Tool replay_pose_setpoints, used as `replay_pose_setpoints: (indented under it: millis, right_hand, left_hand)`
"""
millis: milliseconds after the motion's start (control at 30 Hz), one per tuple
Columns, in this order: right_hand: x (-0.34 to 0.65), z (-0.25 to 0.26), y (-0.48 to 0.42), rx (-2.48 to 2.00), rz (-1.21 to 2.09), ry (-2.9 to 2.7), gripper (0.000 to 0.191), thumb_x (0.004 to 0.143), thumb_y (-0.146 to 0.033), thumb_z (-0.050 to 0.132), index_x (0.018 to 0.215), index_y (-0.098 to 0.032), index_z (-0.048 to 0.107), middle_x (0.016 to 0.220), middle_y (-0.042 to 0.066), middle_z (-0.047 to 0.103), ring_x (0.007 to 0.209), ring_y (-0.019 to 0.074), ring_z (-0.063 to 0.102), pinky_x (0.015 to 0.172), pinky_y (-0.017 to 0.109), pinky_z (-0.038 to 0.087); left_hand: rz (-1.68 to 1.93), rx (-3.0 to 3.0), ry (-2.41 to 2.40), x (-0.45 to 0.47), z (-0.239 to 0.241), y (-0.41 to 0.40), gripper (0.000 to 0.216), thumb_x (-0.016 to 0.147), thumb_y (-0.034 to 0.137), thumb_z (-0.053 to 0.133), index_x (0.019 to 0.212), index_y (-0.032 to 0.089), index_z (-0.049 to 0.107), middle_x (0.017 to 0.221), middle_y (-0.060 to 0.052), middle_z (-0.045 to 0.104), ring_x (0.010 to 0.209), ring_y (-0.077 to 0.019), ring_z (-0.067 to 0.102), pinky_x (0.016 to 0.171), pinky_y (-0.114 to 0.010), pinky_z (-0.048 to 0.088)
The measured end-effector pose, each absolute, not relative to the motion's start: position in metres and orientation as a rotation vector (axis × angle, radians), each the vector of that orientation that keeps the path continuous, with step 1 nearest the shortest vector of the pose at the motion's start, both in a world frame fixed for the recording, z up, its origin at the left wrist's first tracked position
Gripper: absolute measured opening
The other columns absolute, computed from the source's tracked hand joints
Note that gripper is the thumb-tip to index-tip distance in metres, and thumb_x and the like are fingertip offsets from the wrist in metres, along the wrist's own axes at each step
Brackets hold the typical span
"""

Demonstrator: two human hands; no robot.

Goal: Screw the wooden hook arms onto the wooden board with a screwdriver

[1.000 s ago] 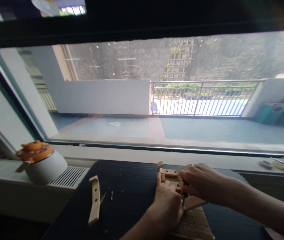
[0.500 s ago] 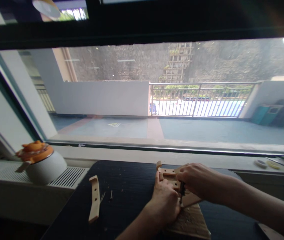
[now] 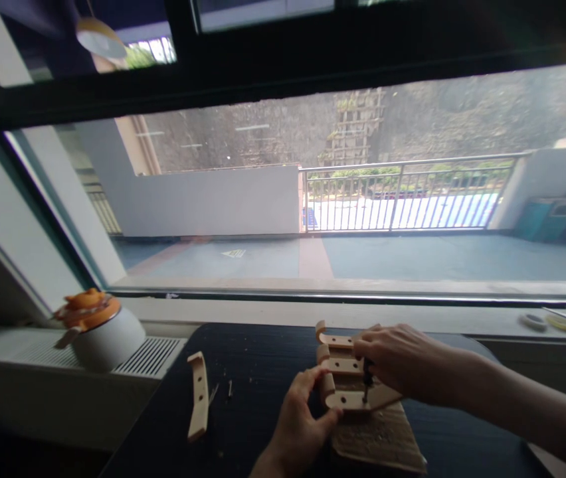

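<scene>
My right hand (image 3: 400,362) is closed round the dark handle of a screwdriver (image 3: 367,378), held upright. Its tip meets the second hole of the nearest curved wooden hook (image 3: 353,399). My left hand (image 3: 303,421) bends round the curled left end of that hook, thumb at the front edge and fingertips by the middle hook (image 3: 345,366). A third hook (image 3: 335,340) lies behind, in line with the others. Beneath the nearest hook is a rough wood block (image 3: 382,441). Wooden slats under the hooks are partly hidden by my right hand.
On the dark table (image 3: 248,438) lie a loose curved wooden hook (image 3: 200,398) with two holes and a small screw (image 3: 230,390). A white pot (image 3: 108,338) with an orange lid stands at left on the sill. Tape rolls (image 3: 559,323) lie at right, and a window spans behind.
My left hand has drawn back toward me and left from over the hooks, uncovering the nearest hook and its holes. My right hand keeps the screwdriver at the same spot. The view has tilted slightly.
</scene>
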State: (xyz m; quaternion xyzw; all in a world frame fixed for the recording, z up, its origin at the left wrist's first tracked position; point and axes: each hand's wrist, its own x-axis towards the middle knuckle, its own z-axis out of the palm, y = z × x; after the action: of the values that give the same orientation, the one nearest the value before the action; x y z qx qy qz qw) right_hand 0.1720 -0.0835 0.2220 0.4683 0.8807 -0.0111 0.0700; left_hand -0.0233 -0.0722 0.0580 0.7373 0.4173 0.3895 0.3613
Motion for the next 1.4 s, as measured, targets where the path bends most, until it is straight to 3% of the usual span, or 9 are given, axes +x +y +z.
replay_pose_setpoints:
  millis: [133, 433, 800, 900, 1000, 1267, 1400]
  right_hand:
    - [0.177, 0.218, -0.085, 1.310, -0.038, 2.701, 0.022, 0.080, 0.000, 0.051, 0.084, -0.015, 0.066, 0.087, 0.010, 0.071, 0.081, 0.0217, 0.067, 0.068, 0.028, 0.044]
    - [0.186, 0.201, -0.084, 1.325, -0.010, 2.745, 0.021, 0.080, 0.001, 0.053, 0.085, -0.013, 0.068, 0.090, 0.011, 0.070, 0.080, 0.0216, 0.065, 0.068, 0.029, 0.044]
    - [0.176, 0.201, -0.081, 1.343, 0.138, 2.606, 0.015, 0.081, -0.004, 0.055, 0.077, -0.013, 0.066, 0.076, 0.009, 0.072, 0.067, 0.0208, 0.067, 0.052, 0.027, 0.035]
    - [0.173, 0.206, -0.080, 1.364, 0.168, 2.579, 0.009, 0.081, -0.009, 0.059, 0.083, -0.012, 0.067, 0.079, 0.010, 0.073, 0.069, 0.0236, 0.068, 0.051, 0.027, 0.034]
    - [0.170, 0.214, -0.080, 1.332, 0.177, 2.566, 0.012, 0.079, -0.010, 0.061, 0.089, -0.014, 0.067, 0.083, 0.009, 0.073, 0.074, 0.0244, 0.069, 0.054, 0.027, 0.038]
    - [0.168, 0.214, -0.076, 1.197, 0.054, 2.630, 0.013, 0.081, -0.005, 0.059, 0.079, -0.014, 0.068, 0.085, 0.010, 0.071, 0.080, 0.0217, 0.068, 0.069, 0.029, 0.046]
    - [0.170, 0.210, -0.074, 1.238, 0.064, 2.658, 0.014, 0.081, -0.005, 0.057, 0.080, -0.014, 0.068, 0.082, 0.010, 0.070, 0.079, 0.0212, 0.067, 0.069, 0.028, 0.046]
  left_hand:
    - [1.040, 1.780, 1.065, -0.015, 0.040, -0.076, 0.048, 0.072, 0.015, 0.063, 0.120, 0.018, 0.057, 0.119, -0.008, 0.064, 0.113, -0.0236, 0.058, 0.102, -0.035, 0.044]
    - [1.120, 1.596, 1.000, -0.008, 0.024, -0.079, 0.047, 0.079, 0.025, 0.059, 0.124, 0.017, 0.051, 0.121, -0.009, 0.064, 0.109, -0.0228, 0.062, 0.097, -0.034, 0.050]
    - [1.125, 1.609, 1.055, -0.007, 0.021, -0.079, 0.043, 0.078, 0.026, 0.061, 0.120, 0.017, 0.056, 0.117, -0.008, 0.067, 0.108, -0.0240, 0.064, 0.097, -0.035, 0.049]
    - [1.133, 1.584, 1.037, -0.007, 0.018, -0.079, 0.042, 0.079, 0.027, 0.062, 0.120, 0.018, 0.057, 0.115, -0.008, 0.068, 0.108, -0.0244, 0.063, 0.097, -0.034, 0.049]
    - [1.126, 1.558, 1.006, -0.007, 0.016, -0.078, 0.041, 0.081, 0.027, 0.061, 0.120, 0.018, 0.057, 0.115, -0.009, 0.068, 0.106, -0.0246, 0.064, 0.097, -0.034, 0.049]
    - [1.108, 1.562, 1.022, -0.009, 0.019, -0.078, 0.041, 0.080, 0.026, 0.062, 0.120, 0.017, 0.057, 0.118, -0.010, 0.067, 0.109, -0.0264, 0.062, 0.099, -0.036, 0.047]
    - [1.125, 1.566, 1.030, -0.009, 0.021, -0.079, 0.041, 0.079, 0.026, 0.062, 0.119, 0.018, 0.058, 0.119, -0.010, 0.066, 0.110, -0.0257, 0.062, 0.099, -0.035, 0.047]
